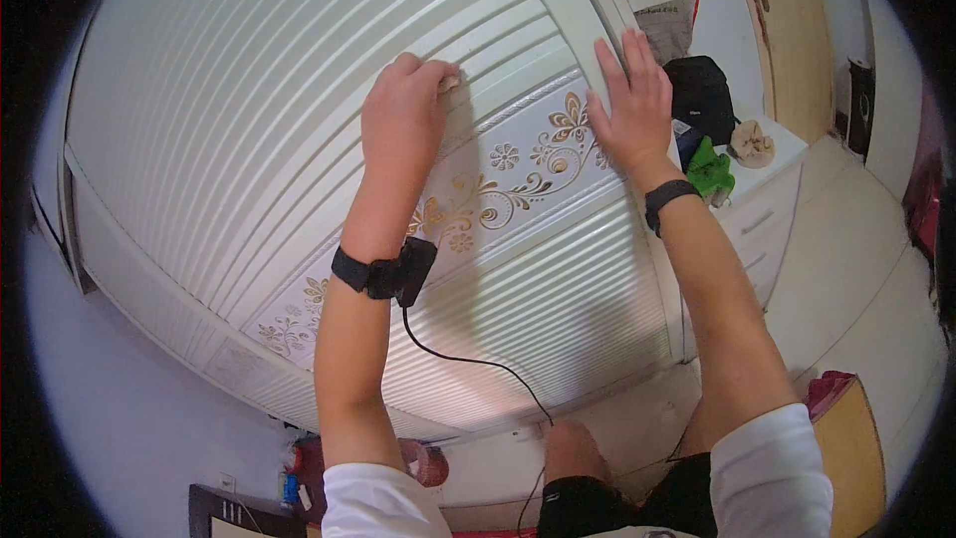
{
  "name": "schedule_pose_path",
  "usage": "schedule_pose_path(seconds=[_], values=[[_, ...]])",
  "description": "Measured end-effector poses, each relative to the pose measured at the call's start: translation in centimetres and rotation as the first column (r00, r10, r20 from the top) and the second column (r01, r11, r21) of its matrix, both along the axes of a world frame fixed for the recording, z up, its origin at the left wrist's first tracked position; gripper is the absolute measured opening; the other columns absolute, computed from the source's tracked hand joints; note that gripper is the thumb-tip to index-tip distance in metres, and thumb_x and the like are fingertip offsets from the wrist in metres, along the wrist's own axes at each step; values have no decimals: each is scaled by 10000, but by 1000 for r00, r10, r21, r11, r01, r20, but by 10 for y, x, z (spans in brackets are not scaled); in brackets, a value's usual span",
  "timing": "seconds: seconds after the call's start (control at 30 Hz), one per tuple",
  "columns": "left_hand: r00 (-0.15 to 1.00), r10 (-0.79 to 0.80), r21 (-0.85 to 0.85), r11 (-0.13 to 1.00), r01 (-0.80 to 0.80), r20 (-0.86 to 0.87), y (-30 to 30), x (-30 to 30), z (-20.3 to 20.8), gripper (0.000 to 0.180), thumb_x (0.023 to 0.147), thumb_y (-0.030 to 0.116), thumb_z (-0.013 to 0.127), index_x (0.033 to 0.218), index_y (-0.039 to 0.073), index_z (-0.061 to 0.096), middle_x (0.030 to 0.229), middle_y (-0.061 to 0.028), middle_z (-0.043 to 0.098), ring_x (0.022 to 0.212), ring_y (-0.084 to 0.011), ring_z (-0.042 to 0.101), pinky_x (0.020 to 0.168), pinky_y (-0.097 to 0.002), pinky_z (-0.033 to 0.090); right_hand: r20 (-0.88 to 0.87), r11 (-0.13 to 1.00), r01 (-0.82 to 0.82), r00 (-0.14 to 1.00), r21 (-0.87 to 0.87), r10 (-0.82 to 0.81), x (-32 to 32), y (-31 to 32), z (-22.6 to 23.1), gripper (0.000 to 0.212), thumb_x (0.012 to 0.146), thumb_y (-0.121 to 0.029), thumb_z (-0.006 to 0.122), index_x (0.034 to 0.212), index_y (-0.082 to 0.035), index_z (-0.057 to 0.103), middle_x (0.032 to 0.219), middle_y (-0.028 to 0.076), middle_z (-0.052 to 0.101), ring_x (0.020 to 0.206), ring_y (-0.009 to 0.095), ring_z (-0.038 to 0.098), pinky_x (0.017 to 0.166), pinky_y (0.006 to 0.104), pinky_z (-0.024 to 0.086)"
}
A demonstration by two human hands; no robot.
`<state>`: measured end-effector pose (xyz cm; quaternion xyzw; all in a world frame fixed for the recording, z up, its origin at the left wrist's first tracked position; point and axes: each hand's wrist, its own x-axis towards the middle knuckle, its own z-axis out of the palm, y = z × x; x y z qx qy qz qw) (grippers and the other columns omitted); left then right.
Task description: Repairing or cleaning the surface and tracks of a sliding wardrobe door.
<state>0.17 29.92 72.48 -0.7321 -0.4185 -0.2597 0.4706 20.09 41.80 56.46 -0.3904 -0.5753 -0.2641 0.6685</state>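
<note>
A white wardrobe door point(299, 120) with raised horizontal slats fills most of the view. Across it runs a decorative band point(518, 174) with gold-coloured flowers and scrolls. My left hand point(403, 115) is closed against the slats just above this band. A small pale crumpled cloth point(450, 83) peeks out at its fingertips; most of it is hidden by the hand. Flat on the door's right edge lies my right hand point(634, 105), fingers stretched out and holding nothing. On my left wrist is a black strap with a box point(416, 269) and a cable point(458, 357).
Right of the door stands a white drawer cabinet point(762, 229), bearing a black bag point(700, 95), a green cloth point(710, 171) and a beige round item point(752, 143). Shelves rise above it. A wooden-coloured panel point(851, 448) is at lower right, a reddish stool-like object point(423, 463) below.
</note>
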Motion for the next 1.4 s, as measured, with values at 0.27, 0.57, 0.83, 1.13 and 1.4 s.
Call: schedule_pose_path(seconds=[0.27, 0.57, 0.83, 1.13, 1.4], values=[[999, -26, 81, 996, 27, -19, 32, 43, -3, 148, 778, 88, 639, 901, 114, 718, 842, -111, 623, 821, -332, 630, 723, -436, 511, -5, 1000, 0, 1000, 4, 0, -7, -1, 1, 716, 815, -312, 652, 1474, -219, 387, 1553, 109, 283, 1447, 274, 263, 1104, 473, 294], [997, -82, -19, 996, 83, 14, 3, -1, 6, 135, 804, 130, 650, 913, 118, 728, 843, -117, 640, 819, -319, 643, 726, -414, 515, -15, 1000, 6, 1000, 0, -5, -1, -1, 0, 688, 827, -318, 639, 1465, -210, 403, 1549, 108, 290, 1445, 282, 266, 1098, 474, 301], [999, -9, 131, 991, 15, -49, 22, 30, 8, 129, 799, 117, 655, 911, 115, 718, 869, -117, 633, 878, -315, 631, 746, -428, 508, -14, 1000, 18, 1000, -7, -18, -6, 1, -1, 699, 830, -334, 640, 1473, -225, 388, 1559, 96, 280, 1443, 269, 266, 1102, 462, 298], [978, -89, 67, 992, 103, -188, 22, -3, 12, 253, 720, 103, 717, 963, 143, 661, 922, -69, 606, 886, -283, 610, 719, -404, 522, -11, 999, 34, 999, -15, -35, -4, 3, -1, 717, 819, -342, 649, 1479, -252, 381, 1560, 87, 288, 1448, 256, 263, 1102, 458, 301], [961, -213, 100, 967, 233, -177, 26, -13, 3, 272, 695, 100, 738, 952, 156, 669, 915, -53, 607, 875, -264, 608, 701, -384, 529, -20, 1000, 7, 1000, 2, -7, -4, 3, -2, 718, 817, -346, 653, 1476, -249, 385, 1561, 88, 286, 1449, 256, 258, 1106, 455, 298]])
